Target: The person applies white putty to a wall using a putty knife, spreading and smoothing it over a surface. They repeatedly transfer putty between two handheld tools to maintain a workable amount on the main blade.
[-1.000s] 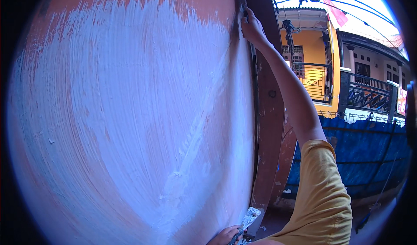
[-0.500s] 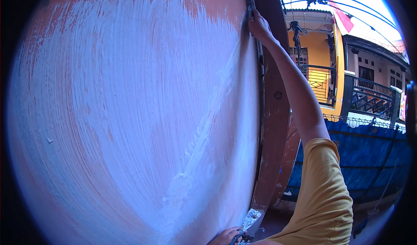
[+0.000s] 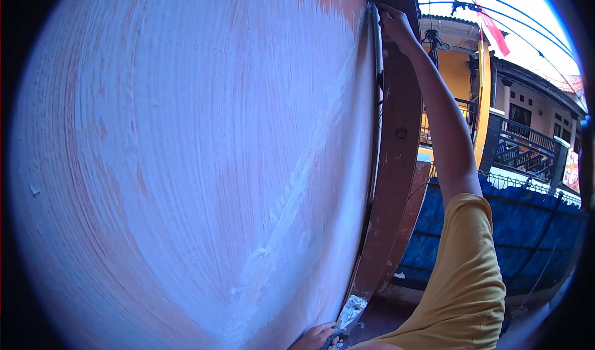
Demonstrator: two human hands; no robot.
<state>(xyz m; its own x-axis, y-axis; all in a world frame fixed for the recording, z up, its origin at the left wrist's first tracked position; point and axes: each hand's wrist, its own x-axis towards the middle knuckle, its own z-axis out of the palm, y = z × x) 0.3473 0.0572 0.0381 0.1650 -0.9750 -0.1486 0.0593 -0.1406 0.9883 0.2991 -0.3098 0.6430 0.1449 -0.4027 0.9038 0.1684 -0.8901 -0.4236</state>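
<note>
1. A large wall surface (image 3: 186,164) fills the left and centre of the frame. It is reddish-brown underneath and covered with streaky white coating, thicker in the middle and thinner toward the upper right and the lower left, where the brown shows through.
2. A raised ridge of white material (image 3: 291,207) runs diagonally from the lower centre up toward the upper right of the wall.
3. The right hand (image 3: 393,27) is raised to the upper centre-right of the frame, at the wall's right edge. Its fingers are curled closed around something thin and dark pressed against that edge; what the tool is cannot be told.
4. The right arm runs from that hand down to a yellow sleeve (image 3: 465,275) at the lower right.
5. The left hand (image 3: 317,337) shows only partly at the bottom edge, just right of centre. Its fingers are closed on a putty knife (image 3: 350,310), whose blade is smeared with white material and points up, just beside the wall's lower edge.
6. A brown wooden frame post (image 3: 396,164) stands along the wall's right edge, between wall and arm.
7. Behind, at right, are a blue tarpaulin (image 3: 527,226), a yellow building (image 3: 455,71) with dark railings, overhead wires and a red flag (image 3: 494,31).
</note>
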